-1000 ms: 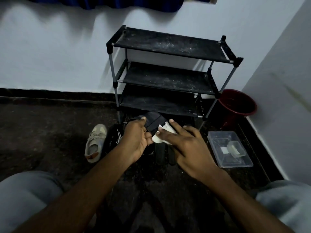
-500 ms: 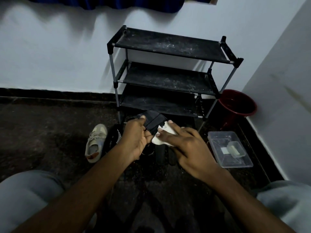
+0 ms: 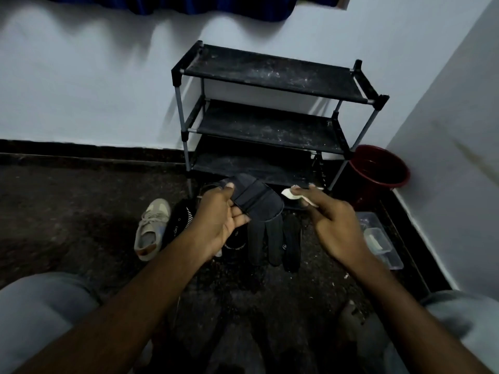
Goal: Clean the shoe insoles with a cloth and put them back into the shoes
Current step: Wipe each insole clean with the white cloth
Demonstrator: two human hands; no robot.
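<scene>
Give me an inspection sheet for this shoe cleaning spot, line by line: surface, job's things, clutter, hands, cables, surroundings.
Surface: dark speckled floor, pale specks near the insoles.
Job's things: dark insole held up; white cloth apart from it; more dark insoles lying on the floor; beige sneaker and black shoe beside them.
Clutter: clear plastic container; red bucket.
Hands: left hand grips the insole; right hand pinches the cloth.
Cables: nothing seen.
Surroundings: black three-shelf shoe rack with dusty shelves; white walls.
</scene>
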